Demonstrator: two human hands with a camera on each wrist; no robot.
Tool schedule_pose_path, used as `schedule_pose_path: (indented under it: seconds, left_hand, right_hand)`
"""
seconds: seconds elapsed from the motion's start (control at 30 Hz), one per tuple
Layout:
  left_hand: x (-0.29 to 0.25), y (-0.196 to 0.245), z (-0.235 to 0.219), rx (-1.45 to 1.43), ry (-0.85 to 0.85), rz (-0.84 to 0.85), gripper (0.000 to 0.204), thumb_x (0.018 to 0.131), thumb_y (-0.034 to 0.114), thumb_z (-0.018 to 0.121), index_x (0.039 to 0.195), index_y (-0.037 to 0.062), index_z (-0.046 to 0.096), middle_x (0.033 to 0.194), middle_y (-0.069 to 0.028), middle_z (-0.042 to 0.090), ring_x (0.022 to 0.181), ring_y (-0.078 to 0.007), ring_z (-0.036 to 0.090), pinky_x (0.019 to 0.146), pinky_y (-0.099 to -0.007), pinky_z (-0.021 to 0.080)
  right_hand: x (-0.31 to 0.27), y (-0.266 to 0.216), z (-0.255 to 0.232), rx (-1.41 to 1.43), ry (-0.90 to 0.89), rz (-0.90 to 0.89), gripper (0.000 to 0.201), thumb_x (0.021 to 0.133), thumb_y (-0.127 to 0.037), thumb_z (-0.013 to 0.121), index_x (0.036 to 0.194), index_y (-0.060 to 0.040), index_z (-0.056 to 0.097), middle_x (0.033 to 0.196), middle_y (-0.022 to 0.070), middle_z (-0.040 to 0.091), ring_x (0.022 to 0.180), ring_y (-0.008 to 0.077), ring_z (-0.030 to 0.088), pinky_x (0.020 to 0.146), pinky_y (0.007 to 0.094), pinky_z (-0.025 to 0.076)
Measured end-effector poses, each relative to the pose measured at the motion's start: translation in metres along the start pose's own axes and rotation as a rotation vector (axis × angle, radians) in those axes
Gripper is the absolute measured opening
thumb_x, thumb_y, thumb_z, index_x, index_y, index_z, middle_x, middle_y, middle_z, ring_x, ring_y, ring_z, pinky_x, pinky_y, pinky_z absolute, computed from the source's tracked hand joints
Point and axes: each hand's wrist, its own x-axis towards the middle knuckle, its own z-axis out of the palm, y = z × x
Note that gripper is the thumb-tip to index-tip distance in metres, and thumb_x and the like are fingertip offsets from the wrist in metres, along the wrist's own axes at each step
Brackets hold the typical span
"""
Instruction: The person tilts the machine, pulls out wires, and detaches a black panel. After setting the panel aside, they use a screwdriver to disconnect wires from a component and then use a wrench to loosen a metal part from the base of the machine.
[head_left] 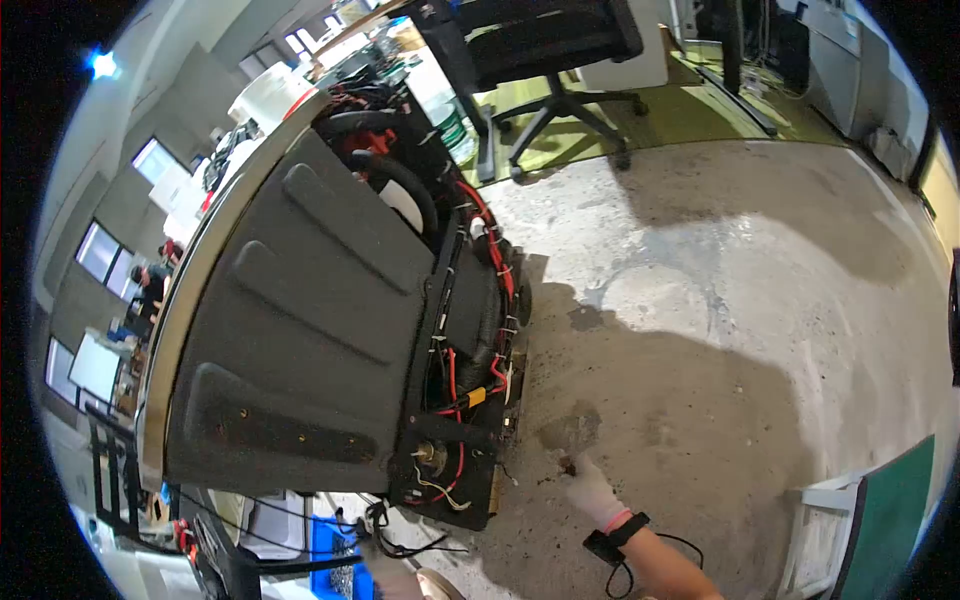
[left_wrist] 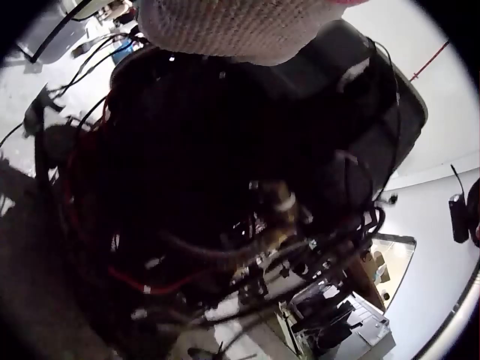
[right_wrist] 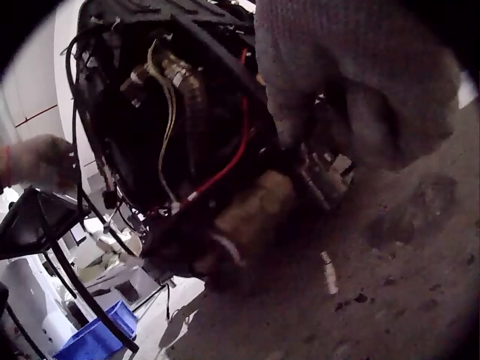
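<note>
A black machine body (head_left: 300,320) lies with its wired side exposed, showing red cables, a brass-coloured fitting (head_left: 430,457) and a ribbed hose (right_wrist: 193,112). To the right of its lower corner, my gloved right hand (head_left: 592,492) is over the floor, its fingers curled round a small dark part (head_left: 568,466); the grip is partly hidden. My gloved left hand (right_wrist: 45,161) is beside the machine's far edge in the right wrist view. Its knitted glove (left_wrist: 240,30) fills the top of the left wrist view, fingers out of sight, so its hold cannot be made out.
Loose black cables (head_left: 385,535) hang by the machine's lower end, near a blue bin (head_left: 340,570). A green-topped white frame (head_left: 895,520) stands at the lower right. An office chair (head_left: 560,100) is at the back. Concrete floor (head_left: 700,300) stretches right of the machine.
</note>
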Motion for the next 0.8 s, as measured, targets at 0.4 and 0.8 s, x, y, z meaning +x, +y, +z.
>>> schedule_pose_path:
  seconds: [0.4, 0.8]
  left_hand:
    - [-0.019, 0.021, -0.001, 0.008, -0.125, -0.225, 0.034, 0.078, 0.002, 0.048, 0.112, 0.0048, 0.046, 0.099, -0.0039, 0.053, 0.084, -0.0125, 0.05, 0.072, -0.0233, 0.041]
    - [0.052, 0.059, 0.031, 0.028, -0.042, -0.128, 0.037, 0.077, 0.004, 0.054, 0.113, 0.0057, 0.046, 0.097, -0.0003, 0.054, 0.078, -0.0109, 0.049, 0.062, -0.025, 0.041]
  right_hand:
    - [-0.003, 0.009, -0.026, 0.24, 0.065, 0.119, 0.023, 0.079, -0.006, 0.05, 0.102, -0.0015, 0.054, 0.078, 0.0049, 0.057, 0.069, 0.0118, 0.053, 0.061, 0.0256, 0.042]
    - [0.0, -0.003, -0.08, 0.097, 0.091, -0.027, 0.026, 0.084, -0.011, 0.047, 0.107, 0.0005, 0.052, 0.071, 0.0059, 0.059, 0.045, 0.0077, 0.046, 0.041, 0.0223, 0.034]
